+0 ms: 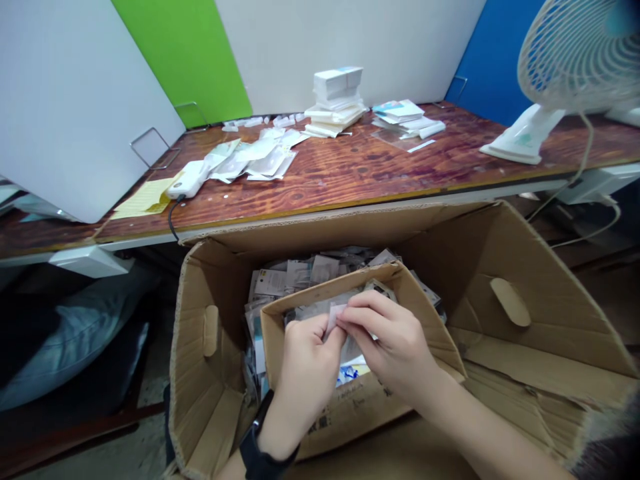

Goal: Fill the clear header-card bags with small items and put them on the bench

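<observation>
Both my hands meet over a small cardboard box. A small whitish piece, paper-like or plastic, is between them; its exact kind is unclear. My left hand, with a black band on the wrist, pinches its lower left side between thumb and finger. On its right side the fingertips of my right hand press together. Beneath the hands, the small box holds clear plastic bags and a blue-and-white item, partly hidden. Around that box, many flat clear-bagged packets fill the large cardboard box.
Behind the boxes stands a wooden table bearing a stack of white cards, loose packets, a white corded device and yellow paper. A white fan stands at right. Coloured partitions rise behind.
</observation>
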Motion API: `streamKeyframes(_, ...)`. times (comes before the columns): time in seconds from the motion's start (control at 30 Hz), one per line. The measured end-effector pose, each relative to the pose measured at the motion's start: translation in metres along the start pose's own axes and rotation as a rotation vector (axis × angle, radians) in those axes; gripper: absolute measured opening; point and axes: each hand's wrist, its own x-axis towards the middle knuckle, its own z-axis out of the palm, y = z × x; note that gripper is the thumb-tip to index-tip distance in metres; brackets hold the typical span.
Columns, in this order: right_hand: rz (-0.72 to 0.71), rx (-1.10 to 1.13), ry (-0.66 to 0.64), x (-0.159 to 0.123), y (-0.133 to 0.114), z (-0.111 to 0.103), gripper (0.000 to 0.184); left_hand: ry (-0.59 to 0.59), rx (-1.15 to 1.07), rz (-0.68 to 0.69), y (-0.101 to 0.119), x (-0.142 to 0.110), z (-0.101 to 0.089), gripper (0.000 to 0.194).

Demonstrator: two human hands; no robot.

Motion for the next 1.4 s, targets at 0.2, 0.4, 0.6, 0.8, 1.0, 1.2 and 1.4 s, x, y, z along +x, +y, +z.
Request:
streamKeyframes(0.2, 0.078, 0.067, -0.166, 0.01, 0.001, -0.01, 0.014, -0.013, 0.016, -0.011, -0.002, 0.0, 0.002, 0.031)
streamKeyframes(0.4, 0.103, -0.045, -0.375, 0.019, 0.002, -0.018, 0.015, -0.057, 0.02, -0.027, -0.004, 0.002, 0.003, 0.033)
streamKeyframes(0.6, 0.0, -0.2, -0.308, 0.009, 0.003, -0.012, 0.013, -0.188, -0.223, -0.123, -0.004, 0.006, -0.005, 0.033)
streamKeyframes(0.8, -0.027, -0.087, -0.221, 0.006, 0.003, -0.009, 0.015, -0.241, -0.418, -0.195, -0.008, 0.007, -0.012, 0.027)
streamKeyframes(1.0, -0.054, -0.045, -0.194, 0.005, 0.003, -0.008, 0.015, -0.268, -0.495, -0.244, -0.007, 0.006, -0.015, 0.025)
streamKeyframes(1.2, -0.126, -0.001, -0.031, 0.002, 0.001, -0.003, 0.018, -0.302, -0.577, -0.271, -0.006, 0.006, -0.018, 0.027)
streamKeyframes(1.4, 0.056, 0.045, 0.021, 0.006, -0.007, -0.005, 0.014, -0.295, -0.633, -0.283, -0.007, 0.007, -0.019, 0.025)
